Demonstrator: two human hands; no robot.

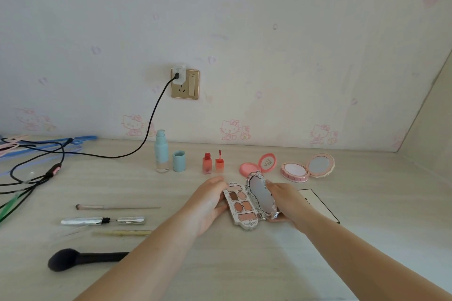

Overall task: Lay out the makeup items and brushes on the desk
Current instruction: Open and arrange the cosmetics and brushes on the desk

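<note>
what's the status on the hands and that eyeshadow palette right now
Left hand grips palette base, right hand grips mirrored lid. Eyeshadow palette open, at desk centre. Nothing in the way.

The eyeshadow palette (242,205) I hold carries brown, peach and beige pans in a silver-white ornate frame, and behind it stand two coral-red lip tint bottles (212,162), a coral-pink compact (258,166) and a pale pink compact (307,168) with a rose-gold rim. The pump bottle (161,153) and its cap (179,161) are light blue, the mascara (102,221) is silver, the large brush (80,258) is black, and the thin brush (115,207) is beige. The desk (244,264) shows pale wood grain; the wallpaper (244,32) is cream with a pink cartoon-cat print, the socket plate (185,83) gold, the cable (146,134) black.
</note>
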